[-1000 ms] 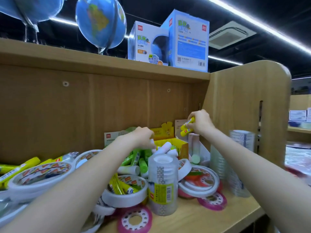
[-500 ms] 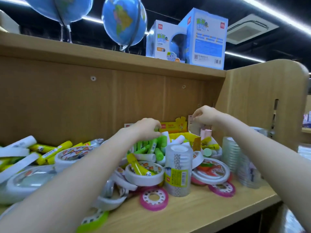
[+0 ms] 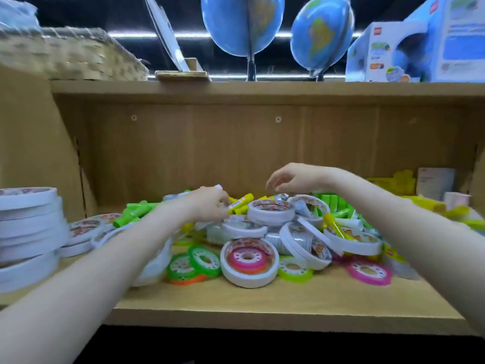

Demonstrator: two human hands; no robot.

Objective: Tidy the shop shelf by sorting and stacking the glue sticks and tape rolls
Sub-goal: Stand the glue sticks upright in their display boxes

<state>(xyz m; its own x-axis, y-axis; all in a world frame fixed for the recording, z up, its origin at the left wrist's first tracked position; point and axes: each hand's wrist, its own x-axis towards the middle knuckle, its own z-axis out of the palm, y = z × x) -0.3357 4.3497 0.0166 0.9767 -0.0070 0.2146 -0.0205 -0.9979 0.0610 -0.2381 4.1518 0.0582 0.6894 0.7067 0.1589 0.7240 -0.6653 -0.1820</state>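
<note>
While the left hand (image 3: 210,203) pinches what looks like a yellow glue stick (image 3: 240,203) atop the jumbled pile, likely to sort it, the right hand (image 3: 294,178) hovers loosely spread, empty, just right of that grip.

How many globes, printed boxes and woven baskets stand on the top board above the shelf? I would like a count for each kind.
globes: 2
printed boxes: 2
woven basket: 1
Total: 5
</note>
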